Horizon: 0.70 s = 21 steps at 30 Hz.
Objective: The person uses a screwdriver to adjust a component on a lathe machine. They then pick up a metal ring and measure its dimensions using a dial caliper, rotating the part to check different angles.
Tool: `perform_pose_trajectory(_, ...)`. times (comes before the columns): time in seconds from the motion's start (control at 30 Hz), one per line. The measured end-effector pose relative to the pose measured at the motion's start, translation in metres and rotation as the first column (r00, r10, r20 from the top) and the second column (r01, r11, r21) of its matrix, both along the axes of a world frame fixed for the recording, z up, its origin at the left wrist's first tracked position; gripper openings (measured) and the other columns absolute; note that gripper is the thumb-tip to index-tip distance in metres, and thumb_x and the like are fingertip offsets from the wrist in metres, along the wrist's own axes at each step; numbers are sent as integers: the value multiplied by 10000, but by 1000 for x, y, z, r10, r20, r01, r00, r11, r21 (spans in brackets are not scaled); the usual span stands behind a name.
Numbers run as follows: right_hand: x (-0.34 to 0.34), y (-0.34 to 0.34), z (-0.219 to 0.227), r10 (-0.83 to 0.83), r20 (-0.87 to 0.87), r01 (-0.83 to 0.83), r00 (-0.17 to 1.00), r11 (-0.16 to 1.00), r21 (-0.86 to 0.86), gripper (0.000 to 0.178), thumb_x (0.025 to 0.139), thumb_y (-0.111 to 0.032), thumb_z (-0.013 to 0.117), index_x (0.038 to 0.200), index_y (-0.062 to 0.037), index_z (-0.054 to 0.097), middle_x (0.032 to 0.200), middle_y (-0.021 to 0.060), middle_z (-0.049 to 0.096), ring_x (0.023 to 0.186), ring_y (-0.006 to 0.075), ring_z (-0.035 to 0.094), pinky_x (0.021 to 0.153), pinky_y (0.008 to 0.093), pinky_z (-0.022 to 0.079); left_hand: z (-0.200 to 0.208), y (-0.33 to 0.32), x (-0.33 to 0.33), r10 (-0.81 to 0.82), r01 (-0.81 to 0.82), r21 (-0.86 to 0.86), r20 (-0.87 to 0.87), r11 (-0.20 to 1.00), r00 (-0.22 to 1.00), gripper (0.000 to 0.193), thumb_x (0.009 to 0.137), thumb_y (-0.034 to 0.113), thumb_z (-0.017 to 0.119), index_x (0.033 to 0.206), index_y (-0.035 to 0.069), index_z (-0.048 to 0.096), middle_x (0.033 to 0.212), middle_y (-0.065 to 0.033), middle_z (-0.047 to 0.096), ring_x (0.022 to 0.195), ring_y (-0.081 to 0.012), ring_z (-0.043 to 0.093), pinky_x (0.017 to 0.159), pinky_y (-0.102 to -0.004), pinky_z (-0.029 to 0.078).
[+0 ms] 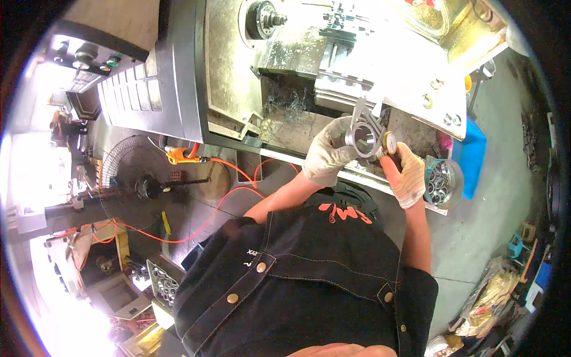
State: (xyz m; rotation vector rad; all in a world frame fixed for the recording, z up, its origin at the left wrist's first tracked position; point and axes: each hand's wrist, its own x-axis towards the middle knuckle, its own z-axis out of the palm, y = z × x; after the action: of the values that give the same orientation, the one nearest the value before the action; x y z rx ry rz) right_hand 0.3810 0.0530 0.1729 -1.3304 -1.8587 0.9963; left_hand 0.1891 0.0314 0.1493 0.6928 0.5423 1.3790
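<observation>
My left hand (329, 153), in a pale work glove, is closed around the side of a grey metal ring (363, 140). The ring faces up, with its round hole visible. My right hand (407, 177), in a striped glove, grips a dial caliper (390, 143) with a round yellow-rimmed dial. The caliper's jaws lie against the ring's far side; exactly where they touch I cannot tell. Both hands are in front of my body, at the near edge of a lathe (235, 89).
The lathe's chuck (264, 21) is at the back, left of a tool holder (341, 33). A round tub (453, 184) of metal rings stands right of my hand, beside a blue sheet (474, 157). An orange air gun (180, 156) with a red hose hangs at left near a fan (134, 172).
</observation>
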Motion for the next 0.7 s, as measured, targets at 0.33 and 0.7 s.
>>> perform_pose_trajectory(0.33,6,6,2,89,63,-96,994,987,131,477,829,-478,599,961,-19,587,622,94,518,548,152,431,546,286,396,7,-1,-6,11,-10,-24,25,1000,1000,586,706,52,765,1222,25,490,1123,-44,592,1010,-142,566,872,-293,450)
perform_pose_trajectory(0.7,4,6,-2,98,71,-109,993,981,163,524,819,-529,593,939,-18,592,594,96,505,525,173,420,527,291,393,4,-2,-9,-10,12,-23,80,1000,997,656,691,165,797,1235,9,466,1114,-55,594,997,-157,582,839,-291,477)
